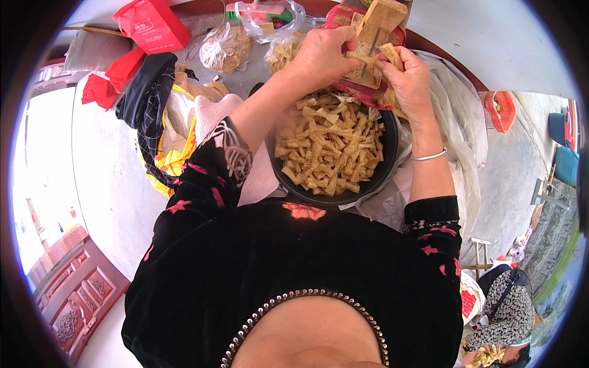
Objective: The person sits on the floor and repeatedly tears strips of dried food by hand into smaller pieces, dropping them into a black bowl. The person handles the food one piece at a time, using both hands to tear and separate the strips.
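Between my two hands a thin tan strip (363,58) of dried, fibrous material is stretched over a wooden block tool (370,73). My left hand (329,55) pinches one end of the strip. My right hand (405,78), below a silver bangle on the wrist, holds its other end, with a folded piece rising between thumb and fingers. The wooden tool rests on a red patterned cloth (384,99). Nearer my body, a dark round pan (317,198) holds a heap of short, knotted-looking tan pieces (329,142).
Filled plastic bags (225,48) and a red bag (152,27) stand at the upper left. A yellow-edged sack (179,133) and pink towel (257,177) lie left of the pan, clear plastic sheeting (455,119) right. Another person (506,308) is at the lower right.
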Demonstrator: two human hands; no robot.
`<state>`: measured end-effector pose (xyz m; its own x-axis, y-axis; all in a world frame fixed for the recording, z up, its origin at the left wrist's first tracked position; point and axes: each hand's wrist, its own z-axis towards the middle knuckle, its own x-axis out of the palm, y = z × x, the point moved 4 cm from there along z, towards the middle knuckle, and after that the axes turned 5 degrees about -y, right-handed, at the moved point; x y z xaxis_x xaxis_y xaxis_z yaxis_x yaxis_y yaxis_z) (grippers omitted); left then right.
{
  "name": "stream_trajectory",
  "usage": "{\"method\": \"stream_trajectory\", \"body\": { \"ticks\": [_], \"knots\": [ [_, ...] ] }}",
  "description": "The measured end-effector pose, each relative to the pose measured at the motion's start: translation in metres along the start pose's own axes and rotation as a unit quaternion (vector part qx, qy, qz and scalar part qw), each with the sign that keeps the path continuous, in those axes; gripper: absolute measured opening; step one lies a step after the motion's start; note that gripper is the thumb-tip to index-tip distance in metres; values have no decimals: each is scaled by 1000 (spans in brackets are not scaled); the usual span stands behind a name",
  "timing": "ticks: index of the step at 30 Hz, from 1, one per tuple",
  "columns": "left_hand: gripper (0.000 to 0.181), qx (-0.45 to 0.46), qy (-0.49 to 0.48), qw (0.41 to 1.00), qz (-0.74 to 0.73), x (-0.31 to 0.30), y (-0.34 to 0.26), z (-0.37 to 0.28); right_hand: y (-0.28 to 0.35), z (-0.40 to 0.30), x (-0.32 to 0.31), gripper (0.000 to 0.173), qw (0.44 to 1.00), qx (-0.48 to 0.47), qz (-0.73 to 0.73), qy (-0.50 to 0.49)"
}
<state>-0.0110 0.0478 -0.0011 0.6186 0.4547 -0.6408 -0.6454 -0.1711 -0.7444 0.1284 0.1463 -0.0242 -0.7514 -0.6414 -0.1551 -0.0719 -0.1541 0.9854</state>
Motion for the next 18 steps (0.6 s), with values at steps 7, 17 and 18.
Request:
{"method": "stream_trajectory", "body": {
  "ticks": [7, 17, 18],
  "knots": [
    [25, 14, -12, 999, 28, 9, 13, 3, -11, 4, 5, 8, 998, -44, -28, -42],
    [26, 53, -49, 993, 94, 11, 19, -1, -1, -1, 12, 13, 958, -113, -256, -65],
    [26, 56, -55, 991, 110, 13, 21, -4, -5, -1, 8, 13, 947, -124, -284, -83]
  ]
}}
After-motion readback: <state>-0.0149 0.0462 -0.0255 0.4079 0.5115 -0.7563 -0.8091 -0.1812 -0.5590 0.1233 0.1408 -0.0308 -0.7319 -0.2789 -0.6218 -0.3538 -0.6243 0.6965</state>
